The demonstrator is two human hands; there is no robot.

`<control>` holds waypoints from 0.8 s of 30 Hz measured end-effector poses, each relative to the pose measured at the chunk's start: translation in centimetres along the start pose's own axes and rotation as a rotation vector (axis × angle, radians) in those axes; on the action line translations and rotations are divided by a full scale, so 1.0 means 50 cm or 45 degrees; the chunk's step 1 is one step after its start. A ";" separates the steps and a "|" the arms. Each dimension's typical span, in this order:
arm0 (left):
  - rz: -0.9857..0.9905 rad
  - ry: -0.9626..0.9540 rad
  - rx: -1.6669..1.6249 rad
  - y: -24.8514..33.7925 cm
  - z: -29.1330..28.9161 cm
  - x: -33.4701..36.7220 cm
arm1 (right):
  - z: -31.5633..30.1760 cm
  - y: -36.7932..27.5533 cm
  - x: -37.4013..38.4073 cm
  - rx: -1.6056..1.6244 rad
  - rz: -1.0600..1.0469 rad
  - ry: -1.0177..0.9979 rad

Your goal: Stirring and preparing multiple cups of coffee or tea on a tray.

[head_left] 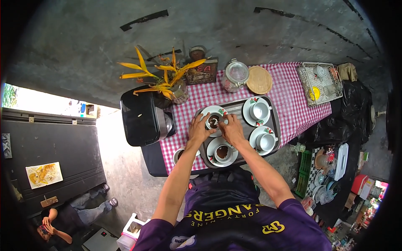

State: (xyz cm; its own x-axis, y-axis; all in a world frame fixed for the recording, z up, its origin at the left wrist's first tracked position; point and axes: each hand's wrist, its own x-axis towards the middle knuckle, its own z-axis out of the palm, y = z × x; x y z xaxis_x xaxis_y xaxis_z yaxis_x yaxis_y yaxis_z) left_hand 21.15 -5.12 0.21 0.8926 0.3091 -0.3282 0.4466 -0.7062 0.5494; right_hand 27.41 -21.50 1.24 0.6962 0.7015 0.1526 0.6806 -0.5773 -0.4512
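Note:
A white cup (207, 124) with dark brown contents and a small pale patch in it stands on a floral-edged saucer (214, 109), at the far left of a dark tray (236, 103). My left hand (199, 130) curls round the cup's left side. From the right, my right hand (233, 130) has its fingers bent together at the cup's rim; the exact grip is hidden. Nearer to me on the tray is another cup (221, 154) with brown contents on a saucer. Two pale-looking cups, one far (259, 111) and one near (265, 142), sit on saucers at the right.
Left of the tray, a further cup (179, 155) stands at the table edge by a black machine (141, 121). Behind are a vase of yellow flowers (180, 91), a glass jar (235, 75), a round wooden board (259, 80) and a wire basket (310, 90). A person (54, 226) is at lower left.

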 end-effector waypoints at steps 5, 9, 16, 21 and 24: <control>0.007 0.016 0.017 0.001 0.000 -0.002 | -0.012 -0.018 -0.002 -0.230 0.037 -0.084; 0.028 0.036 0.005 -0.002 0.004 0.000 | -0.003 -0.029 0.001 -0.183 -0.127 -0.149; 0.014 -0.008 0.003 0.002 -0.001 -0.001 | -0.029 -0.032 0.003 -0.265 0.025 -0.175; 0.064 0.022 0.100 0.006 0.006 -0.020 | -0.023 -0.034 -0.027 -0.045 0.078 0.099; 0.106 0.103 -0.034 -0.015 0.012 -0.047 | -0.021 -0.036 -0.050 0.106 0.211 0.122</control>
State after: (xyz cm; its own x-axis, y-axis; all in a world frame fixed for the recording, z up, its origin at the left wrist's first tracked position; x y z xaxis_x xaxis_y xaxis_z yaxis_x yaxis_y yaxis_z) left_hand 18.66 -5.73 0.10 0.9282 0.3015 -0.2180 0.3714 -0.7147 0.5927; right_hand 24.67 -22.65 2.61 0.8184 0.5543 0.1512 0.5362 -0.6424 -0.5476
